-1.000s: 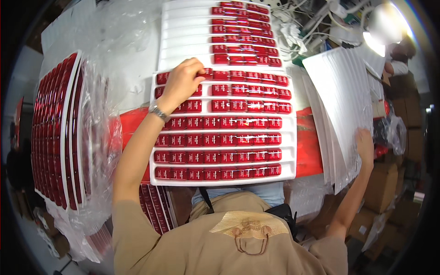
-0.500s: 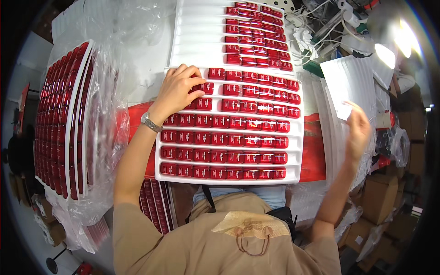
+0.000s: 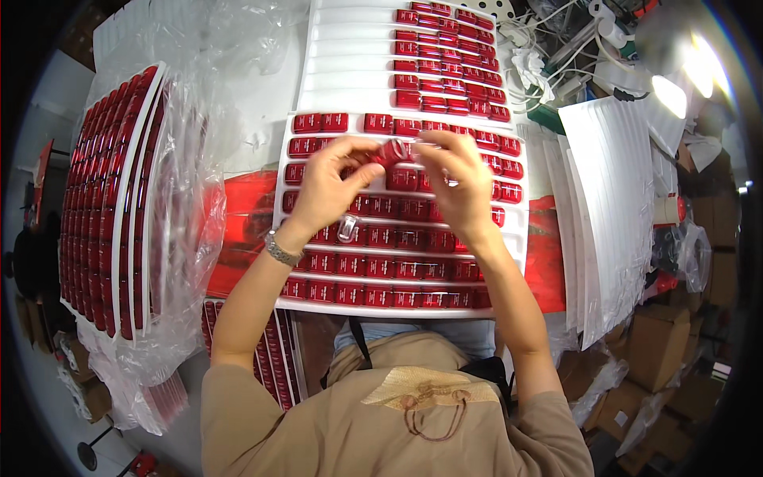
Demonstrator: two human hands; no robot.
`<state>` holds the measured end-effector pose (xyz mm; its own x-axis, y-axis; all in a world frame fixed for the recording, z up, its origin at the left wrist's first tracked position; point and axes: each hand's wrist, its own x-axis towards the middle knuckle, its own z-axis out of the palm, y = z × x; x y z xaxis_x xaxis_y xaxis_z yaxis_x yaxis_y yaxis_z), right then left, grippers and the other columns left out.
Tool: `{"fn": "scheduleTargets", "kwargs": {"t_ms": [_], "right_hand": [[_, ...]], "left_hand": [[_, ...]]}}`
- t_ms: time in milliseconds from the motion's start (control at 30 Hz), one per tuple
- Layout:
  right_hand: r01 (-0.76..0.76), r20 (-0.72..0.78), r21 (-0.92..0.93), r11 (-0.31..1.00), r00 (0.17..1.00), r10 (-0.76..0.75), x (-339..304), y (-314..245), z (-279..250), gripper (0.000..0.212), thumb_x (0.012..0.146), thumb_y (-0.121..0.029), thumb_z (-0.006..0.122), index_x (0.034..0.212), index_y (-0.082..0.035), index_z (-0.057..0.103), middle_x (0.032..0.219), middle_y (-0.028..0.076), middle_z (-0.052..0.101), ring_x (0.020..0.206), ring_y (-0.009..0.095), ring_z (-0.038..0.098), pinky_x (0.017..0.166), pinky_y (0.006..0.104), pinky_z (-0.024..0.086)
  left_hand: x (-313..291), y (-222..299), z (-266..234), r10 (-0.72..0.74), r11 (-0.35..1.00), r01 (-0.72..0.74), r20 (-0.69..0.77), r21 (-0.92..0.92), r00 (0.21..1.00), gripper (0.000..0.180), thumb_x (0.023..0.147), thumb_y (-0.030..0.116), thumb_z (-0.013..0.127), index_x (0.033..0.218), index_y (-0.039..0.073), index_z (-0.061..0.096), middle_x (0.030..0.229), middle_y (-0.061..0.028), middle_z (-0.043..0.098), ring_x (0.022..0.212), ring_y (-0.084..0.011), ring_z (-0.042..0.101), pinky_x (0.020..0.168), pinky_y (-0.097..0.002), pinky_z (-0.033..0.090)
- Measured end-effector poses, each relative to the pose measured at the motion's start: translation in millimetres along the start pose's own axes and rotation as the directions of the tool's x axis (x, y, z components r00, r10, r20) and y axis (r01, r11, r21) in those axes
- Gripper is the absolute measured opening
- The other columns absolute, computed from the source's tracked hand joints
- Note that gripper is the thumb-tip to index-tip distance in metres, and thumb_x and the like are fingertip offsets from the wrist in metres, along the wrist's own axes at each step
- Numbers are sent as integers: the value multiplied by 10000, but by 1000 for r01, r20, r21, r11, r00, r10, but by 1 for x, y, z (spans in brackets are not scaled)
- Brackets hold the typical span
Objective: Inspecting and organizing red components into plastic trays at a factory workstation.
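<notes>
A large white ridged tray (image 3: 517, 262) lies in front of me, with rows of small glossy red containers (image 3: 350, 293) in its channels. My left hand (image 3: 330, 187) is closed on one red container (image 3: 389, 153), raised and tilted over the upper rows. Close on its right, my right hand (image 3: 459, 179) has bent fingertips at that container's end. Something small and pale seems to be between them, too blurred to name. A small clear shiny piece (image 3: 346, 229) rests on the containers below my left hand.
Behind lies a second white tray (image 3: 342, 71), its right side filled with red containers. At left stand upright trays of red containers (image 3: 107, 199) in clear plastic wrap (image 3: 203, 215). White sheets (image 3: 608, 207) lean at right, near cables and a bright lamp (image 3: 669, 95).
My right hand has come in from the white sheets at right, where it held a small white piece. My left hand has lifted a red container from the upper rows and moved right.
</notes>
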<state>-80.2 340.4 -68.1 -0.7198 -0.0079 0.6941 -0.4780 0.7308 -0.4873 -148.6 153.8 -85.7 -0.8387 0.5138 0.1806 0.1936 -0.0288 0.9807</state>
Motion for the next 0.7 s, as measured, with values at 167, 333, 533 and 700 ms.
{"fn": "scheduleTargets", "kwargs": {"t_ms": [167, 333, 533, 700], "right_hand": [[-640, 224, 667, 381, 660, 717, -9, 15, -36, 307, 817, 17, 628, 1122, 12, 590, 881, 13, 605, 808, 92, 592, 774, 246, 505], [-796, 635, 594, 114, 552, 540, -11, 20, -55, 349, 819, -3, 631, 1157, 32, 555, 887, 53, 631, 815, 118, 625, 793, 261, 515], [-678, 460, 688, 260, 684, 566, 13, 2, -39, 263, 821, -62, 649, 1065, 23, 597, 971, 158, 669, 871, 203, 671, 842, 312, 525], [-488, 137, 757, 435, 769, 625, 41, -18, 7, 168, 799, -31, 690, 945, 49, 660, 847, 125, 689, 768, 145, 665, 725, 240, 539]], "left_hand": [[28, 1, -26, 227, 485, -338, 257, 807, 939, 251, 732, 131, 719, 967, 54, 675, 934, -31, 579, 975, -192, 510, 870, -343, 374], [40, -11, -26, 238, 499, -358, 272, 789, 932, 258, 750, 177, 716, 994, 100, 687, 938, -8, 587, 940, -170, 521, 824, -341, 379], [56, -21, -57, 195, 401, -263, 199, 878, 960, 280, 766, 194, 708, 1028, 101, 675, 931, 4, 610, 902, -181, 538, 782, -333, 400], [27, 6, -9, 0, 979, -4, 16, 202, 1000, 238, 789, 78, 694, 1009, 30, 619, 965, -62, 639, 851, -138, 605, 736, -291, 483]]}}
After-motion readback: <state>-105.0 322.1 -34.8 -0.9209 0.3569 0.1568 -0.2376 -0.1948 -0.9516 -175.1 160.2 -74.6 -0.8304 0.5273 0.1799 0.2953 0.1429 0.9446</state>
